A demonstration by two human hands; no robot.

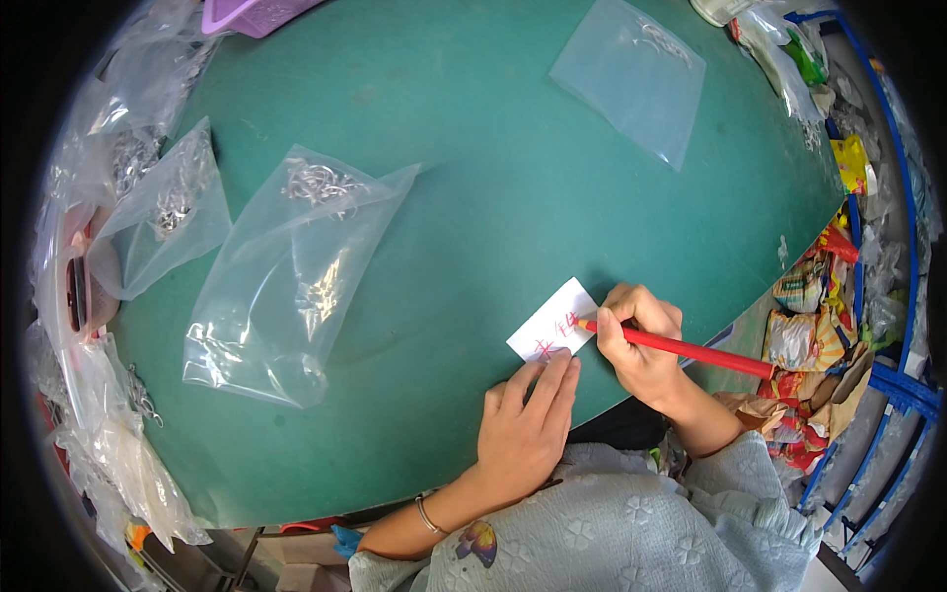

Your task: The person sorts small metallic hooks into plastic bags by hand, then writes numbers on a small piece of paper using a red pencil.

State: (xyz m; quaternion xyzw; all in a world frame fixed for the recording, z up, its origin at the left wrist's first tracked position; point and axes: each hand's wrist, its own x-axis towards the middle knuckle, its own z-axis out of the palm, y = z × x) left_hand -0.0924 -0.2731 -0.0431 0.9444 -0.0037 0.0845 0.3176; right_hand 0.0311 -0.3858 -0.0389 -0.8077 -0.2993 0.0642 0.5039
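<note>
A small white slip of paper (538, 328) with red handwriting lies on the green table near its front edge. My right hand (639, 340) grips a red pencil (705, 353), its tip touching the slip by the last strokes. The pencil's long end slants out to the right. My left hand (533, 414) lies with its fingers stretched out, the fingertips resting on the slip's lower edge. To the left lies a large clear plastic bag (271, 286) with small silvery metal pieces (321, 185) in its upper end.
Another clear bag (631, 84) with a few metal pieces lies at the far right of the green table (464, 197). More filled bags (178, 202) crowd the left edge. A purple basket (252, 12) stands far left. Crumpled packaging (804, 340) and a blue rack (903, 390) are at the right.
</note>
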